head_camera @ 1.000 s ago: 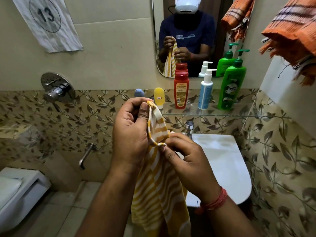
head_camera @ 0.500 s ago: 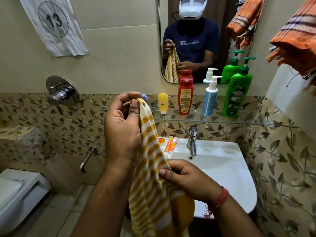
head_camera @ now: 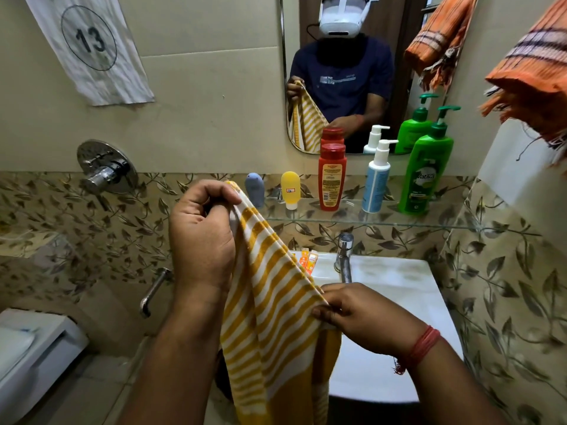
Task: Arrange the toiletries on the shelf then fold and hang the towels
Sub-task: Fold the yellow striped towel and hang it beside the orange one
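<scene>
- Bathroom: glass shelf (head_camera: 352,217) carries five toiletry bottles; white sink (head_camera: 399,302) below.
- My left hand (head_camera: 201,237) pinches the striped towel (head_camera: 270,317) at its top corner.
- My right hand (head_camera: 365,317) grips its edge lower down, over the sink.

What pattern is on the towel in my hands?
Yellow and white stripes on the towel, clearest in the head view.

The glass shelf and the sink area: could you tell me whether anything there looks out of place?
Yes: two small orange tubes lie on the sink rim beside the tap, while the other toiletries stand upright on the glass shelf. Nothing looks spilled or damaged.
</scene>
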